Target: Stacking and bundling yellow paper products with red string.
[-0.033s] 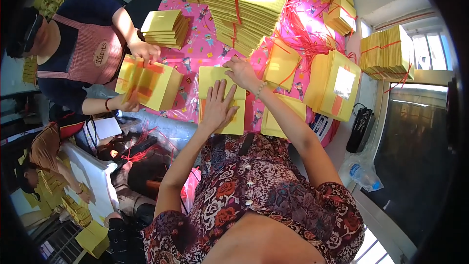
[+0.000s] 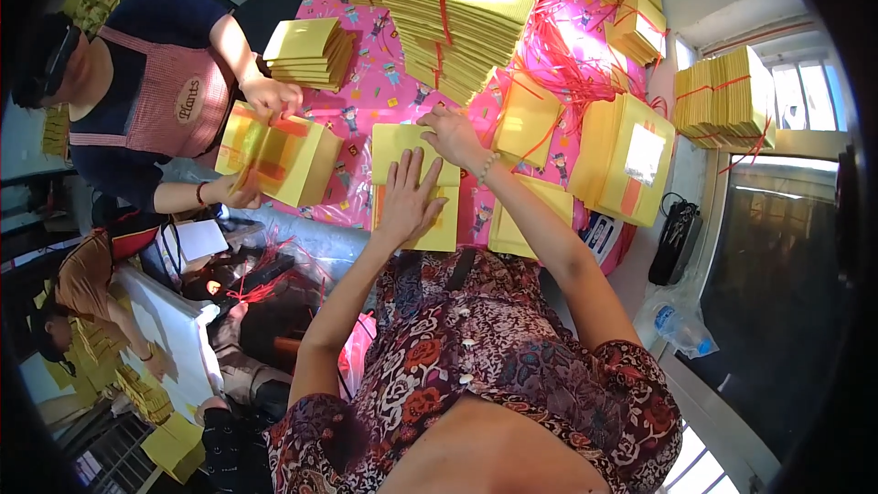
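A yellow paper sheet lies in front of me on the pink patterned tabletop, with a crosswise fold or overlapping edge under my fingers. My left hand rests flat on it, fingers spread and pointing away from me. At the sheet's far right corner is my right hand, its fingers loosely extended onto the paper and a bead bracelet on the wrist. Neither hand holds anything. More yellow paper lies right of the sheet, partly under my right forearm. Beyond it is another yellow stack with red string.
A tall yellow stack tied with red string stands at the far side, beside loose red strings. At left, a co-worker's hands handle a thick yellow stack. Another yellow block sits right, near a plastic bottle.
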### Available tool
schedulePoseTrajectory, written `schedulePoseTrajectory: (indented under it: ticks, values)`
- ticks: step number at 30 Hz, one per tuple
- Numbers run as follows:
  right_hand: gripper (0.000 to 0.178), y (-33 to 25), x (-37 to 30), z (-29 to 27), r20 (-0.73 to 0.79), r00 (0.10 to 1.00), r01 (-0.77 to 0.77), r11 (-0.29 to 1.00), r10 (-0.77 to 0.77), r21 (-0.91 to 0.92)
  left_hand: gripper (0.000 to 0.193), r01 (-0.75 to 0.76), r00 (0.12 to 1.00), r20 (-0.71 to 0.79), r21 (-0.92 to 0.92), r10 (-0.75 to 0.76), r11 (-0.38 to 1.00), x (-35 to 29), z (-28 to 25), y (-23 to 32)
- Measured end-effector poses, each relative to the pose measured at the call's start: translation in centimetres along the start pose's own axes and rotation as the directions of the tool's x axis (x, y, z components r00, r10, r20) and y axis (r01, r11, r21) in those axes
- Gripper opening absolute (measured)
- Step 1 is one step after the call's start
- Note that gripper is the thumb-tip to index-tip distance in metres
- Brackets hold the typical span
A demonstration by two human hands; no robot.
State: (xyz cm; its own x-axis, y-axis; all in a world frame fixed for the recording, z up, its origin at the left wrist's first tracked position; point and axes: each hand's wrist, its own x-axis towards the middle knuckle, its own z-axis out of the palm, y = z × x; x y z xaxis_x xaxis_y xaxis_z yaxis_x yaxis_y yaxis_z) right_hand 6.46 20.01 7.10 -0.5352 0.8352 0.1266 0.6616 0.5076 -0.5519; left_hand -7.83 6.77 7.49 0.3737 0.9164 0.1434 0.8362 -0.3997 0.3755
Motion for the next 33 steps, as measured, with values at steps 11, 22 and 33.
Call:
schedulePoseTrajectory:
  ticks: [11, 22, 33]
  values:
    - [0.024, 0.2, -0.3, 0.5, -0.062, 0.998, 0.023, 0.999, -0.025, -0.028, 0.073, 0.001, 1.000, 0.013, 0.004, -0.001, 1.000, 0.1, 1.1, -0.4]
    - [0.018, -4.9, -8.8, 0.2, -0.122, 0.953, -0.263, 0.957, 0.277, 0.122, 0.077, 0.000, 0.999, 0.044, -0.022, 0.001, 1.000, -0.4, 1.8, -0.8]
    - [0.015, -4.4, -10.6, 2.4, -0.207, 0.922, -0.268, 0.926, 0.326, 0.268, 0.084, 0.011, 0.999, 0.038, 0.031, -0.012, 0.999, -0.5, 1.6, -0.2]
